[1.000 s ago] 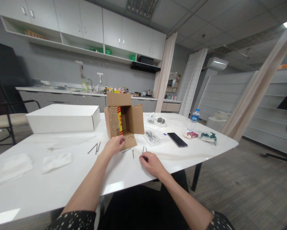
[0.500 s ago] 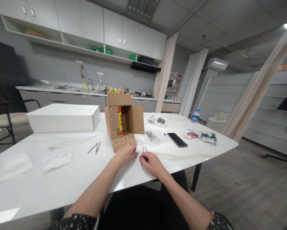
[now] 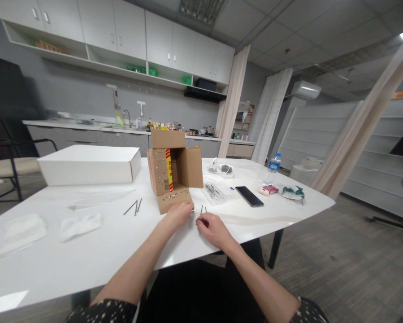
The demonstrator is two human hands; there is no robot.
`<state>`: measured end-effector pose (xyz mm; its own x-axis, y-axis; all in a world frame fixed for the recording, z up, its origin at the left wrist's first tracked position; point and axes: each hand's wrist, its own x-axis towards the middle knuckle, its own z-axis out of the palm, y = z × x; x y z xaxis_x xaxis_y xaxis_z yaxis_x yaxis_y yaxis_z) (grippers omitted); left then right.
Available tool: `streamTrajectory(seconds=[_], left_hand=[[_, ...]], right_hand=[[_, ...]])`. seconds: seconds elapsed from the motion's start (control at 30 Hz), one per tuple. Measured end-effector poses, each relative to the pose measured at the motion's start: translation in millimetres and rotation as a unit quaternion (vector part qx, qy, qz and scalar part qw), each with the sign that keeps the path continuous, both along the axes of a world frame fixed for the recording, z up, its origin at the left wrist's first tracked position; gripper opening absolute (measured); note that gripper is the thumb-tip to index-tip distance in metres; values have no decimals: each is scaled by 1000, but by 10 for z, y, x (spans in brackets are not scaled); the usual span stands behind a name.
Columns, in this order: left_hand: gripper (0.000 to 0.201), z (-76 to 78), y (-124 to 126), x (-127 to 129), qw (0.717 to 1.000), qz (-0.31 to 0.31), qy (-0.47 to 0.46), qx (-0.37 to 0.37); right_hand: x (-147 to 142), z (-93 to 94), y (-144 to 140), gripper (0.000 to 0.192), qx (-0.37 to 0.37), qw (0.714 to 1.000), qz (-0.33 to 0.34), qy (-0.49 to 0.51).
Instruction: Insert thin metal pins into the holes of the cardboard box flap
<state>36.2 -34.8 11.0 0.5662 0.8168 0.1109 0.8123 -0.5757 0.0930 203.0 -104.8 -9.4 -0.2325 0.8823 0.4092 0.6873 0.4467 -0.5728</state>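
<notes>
At the near side of the bench (image 3: 70, 264), both hands sit close together. Over the last second the left hand (image 3: 180, 215) has slid right, off the left part of the cardboard flap (image 3: 172, 199); that brings it beside the right hand (image 3: 214, 229), so the two now share one patch. The right hand has hardly shifted. Its fingers are curled in; the left's are bent towards them with something small and dark at the tips. From where I stand I can't tell whether either grips anything. Two thin nails (image 3: 201, 210) show just beyond the right hand, and three more (image 3: 139, 206) lie apart to the left. Loose nails that lay before the flap no longer show; the left hand may cover them. Behind, the cardboard box (image 3: 159, 175) carries a yellow strip (image 3: 169, 170) with red characters, too small to read. Further back, the bottle (image 3: 273, 168) wears a blue label, equally illegible.
</notes>
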Motion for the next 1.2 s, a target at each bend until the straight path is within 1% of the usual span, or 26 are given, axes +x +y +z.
streamTrajectory(seconds=[0.13, 0.23, 0.37, 0.53, 0.7, 0.8, 0.9, 1.03, 1.2], left_hand=[[40, -2, -71, 45, 999, 6, 35, 29], [40, -18, -97, 64, 998, 12, 39, 43], [39, -26, -69, 65, 998, 21, 37, 51], [36, 12, -20, 57, 998, 8, 7, 55], [30, 95, -40, 48, 998, 30, -40, 36], [27, 127, -57, 43, 997, 32, -68, 28], [24, 119, -52, 31, 995, 30, -87, 23], [22, 70, -18, 3, 994, 27, -100, 18], [21, 47, 8, -26, 994, 35, -103, 14]], right_hand=[[-3, 0, 0, 16, 5, 1000, 1, -1], [-2, -11, 7, 17, 4, 1000, 0, 1], [0, -16, 14, 17, 4, 1000, 2, 7], [0, -14, 15, 18, 6, 1000, 5, 6], [0, -29, 17, 17, 7, 1000, 2, 1], [0, -26, 13, 17, 6, 1000, 2, 3], [0, -15, 6, 17, 6, 1000, 2, 4], [2, -15, 6, 17, 10, 1000, 2, 4], [4, -17, 7, 17, 8, 1000, 1, 6]])
